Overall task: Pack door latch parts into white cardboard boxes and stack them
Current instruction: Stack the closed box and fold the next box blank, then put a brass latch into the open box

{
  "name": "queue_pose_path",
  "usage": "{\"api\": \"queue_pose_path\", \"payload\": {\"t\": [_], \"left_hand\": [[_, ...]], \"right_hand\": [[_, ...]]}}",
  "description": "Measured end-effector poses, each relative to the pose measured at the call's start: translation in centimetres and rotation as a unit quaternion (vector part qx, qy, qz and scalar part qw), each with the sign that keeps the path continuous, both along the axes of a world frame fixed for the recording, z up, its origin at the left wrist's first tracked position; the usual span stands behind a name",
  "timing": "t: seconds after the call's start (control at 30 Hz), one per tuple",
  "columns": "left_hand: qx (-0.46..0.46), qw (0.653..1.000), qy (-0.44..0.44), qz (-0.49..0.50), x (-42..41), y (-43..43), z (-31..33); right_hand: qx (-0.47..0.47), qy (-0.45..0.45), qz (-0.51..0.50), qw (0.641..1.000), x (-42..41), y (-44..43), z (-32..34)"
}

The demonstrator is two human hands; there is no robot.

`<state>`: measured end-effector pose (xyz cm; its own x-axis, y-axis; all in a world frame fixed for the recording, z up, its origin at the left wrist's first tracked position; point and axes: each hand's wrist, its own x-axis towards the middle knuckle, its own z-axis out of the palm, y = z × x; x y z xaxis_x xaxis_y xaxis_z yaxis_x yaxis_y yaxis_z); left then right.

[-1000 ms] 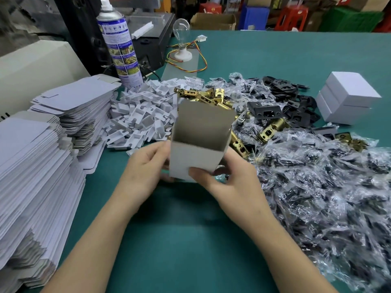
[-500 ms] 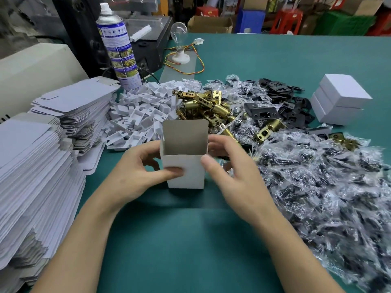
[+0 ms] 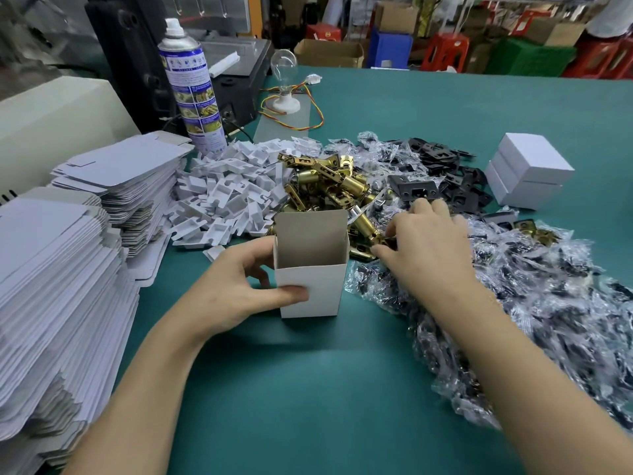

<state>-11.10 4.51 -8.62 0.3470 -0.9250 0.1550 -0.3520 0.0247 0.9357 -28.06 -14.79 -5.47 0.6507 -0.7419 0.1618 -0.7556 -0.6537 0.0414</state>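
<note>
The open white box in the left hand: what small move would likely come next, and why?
Probably the right hand lifts a brass latch and drops it into the open white box. The left hand holds that box upright with its top open, and the right hand is reaching onto the latch beside it.

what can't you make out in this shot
Head view:
Bottom of the open box: hidden by its own front wall, contents unknown.
Right hand: its back hides whether it grips a brass latch.
Spray can print: too small.
Bagged parts, right edge: blurred.
</note>
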Motion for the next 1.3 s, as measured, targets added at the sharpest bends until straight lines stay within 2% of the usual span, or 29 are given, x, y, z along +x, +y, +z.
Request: {"api": "queue_pose_path", "payload": {"t": [0.27, 0.37, 0.47, 0.6, 0.73, 0.87, 1.0, 1.07, 1.23, 1.3], "left_hand": [[0.002, 1.0, -0.014, -0.003, -0.2, -0.1, -0.4], [0.0, 1.0, -0.02, -0.004, -0.2, -0.1, -0.6], [0.0, 1.0, -0.023, -0.008, 0.0, -0.1, -0.7], [0.002, 1.0, -0.023, -0.007, 0.1, -0.2, -0.8], [0.001, 1.0, -0.018, -0.005, 0.2, -0.3, -1.0], [-0.004, 1.0, -0.025, -0.006, 0.3, -0.3, -1.0], [-0.009, 1.0, -0.026, -0.001, 0.2, -0.4, -1.2], [-0.014, 1.0, -0.027, 0.004, 0.1, -0.5, -1.4], [-0.024, 0.999, -0.024, 0.006, -0.2, -0.7, -1.5], [-0.026, 0.999, -0.017, 0.007, -0.2, -0.7, -1.6]], "right_hand": [[-0.065, 0.044, 0.005, 0.997, 1.0, -0.1, -0.8], [-0.058, 0.045, 0.018, 0.997, 1.1, -0.2, -0.8], [-0.03, 0.017, 0.039, 0.999, 1.1, -0.2, -1.0], [-0.037, -0.018, 0.084, 0.996, 1.2, 0.3, -1.3], [0.041, -0.106, 0.14, 0.984, 0.6, -0.4, -0.1], [0.2, -0.232, 0.179, 0.935, 0.0, -0.8, 2.1], [0.184, -0.297, 0.175, 0.921, -0.2, -0.9, 3.7], [0.168, -0.354, 0.187, 0.901, -0.7, -0.6, 5.3], [0.135, -0.53, 0.274, 0.791, -2.6, 1.3, 10.3], [0.173, -0.545, 0.314, 0.758, -2.8, 2.3, 11.3]]}}
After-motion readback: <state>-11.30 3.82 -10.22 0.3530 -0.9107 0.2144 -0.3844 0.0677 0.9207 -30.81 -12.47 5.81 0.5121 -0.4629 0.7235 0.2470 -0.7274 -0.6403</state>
